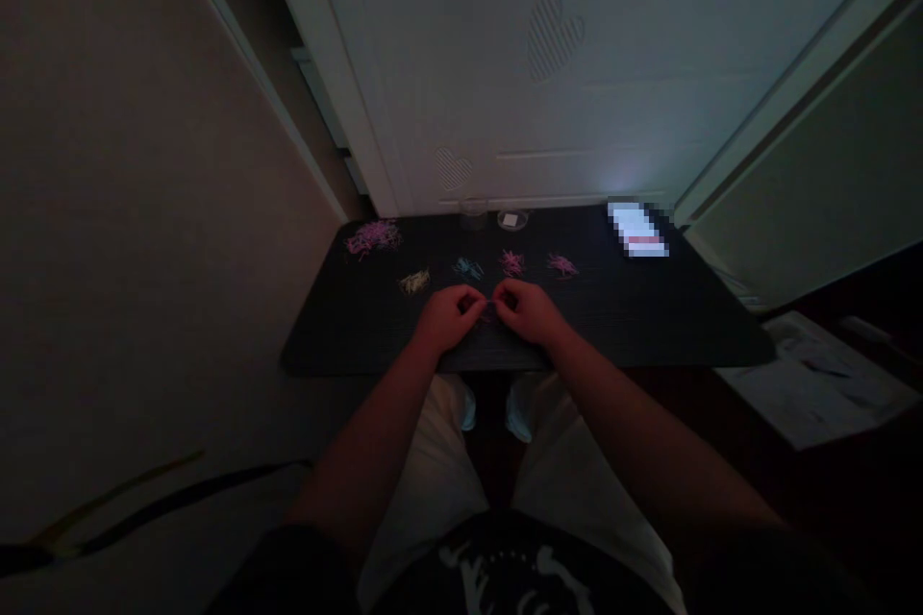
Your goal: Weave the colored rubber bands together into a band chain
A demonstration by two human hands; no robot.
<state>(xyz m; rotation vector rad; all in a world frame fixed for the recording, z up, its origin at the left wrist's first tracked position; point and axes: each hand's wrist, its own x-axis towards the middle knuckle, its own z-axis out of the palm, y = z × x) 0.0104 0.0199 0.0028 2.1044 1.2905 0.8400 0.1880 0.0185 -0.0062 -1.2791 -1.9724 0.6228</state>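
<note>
My left hand (448, 317) and my right hand (532, 311) meet near the front middle of the dark table, thumbs and fingertips pinched and almost touching. Whatever they hold is too small and dim to name. A few faint reddish thin pieces (483, 319) lie on the table between the hands. Just beyond them are small piles of thin, short pieces: a pale yellow pile (415, 282), a teal pile (468, 267), a pink pile (511, 262) and a pinkish-purple pile (561, 264). A larger pink and purple heap (373, 237) sits at the back left.
Along the back edge of the table (346, 336) stand a clear cup-like container (474, 214) and a round, shallow dish or lid (512, 220) with a white square. A lit, blurred-out screen (638, 231) lies back right. A white door (447, 67) rises behind the table.
</note>
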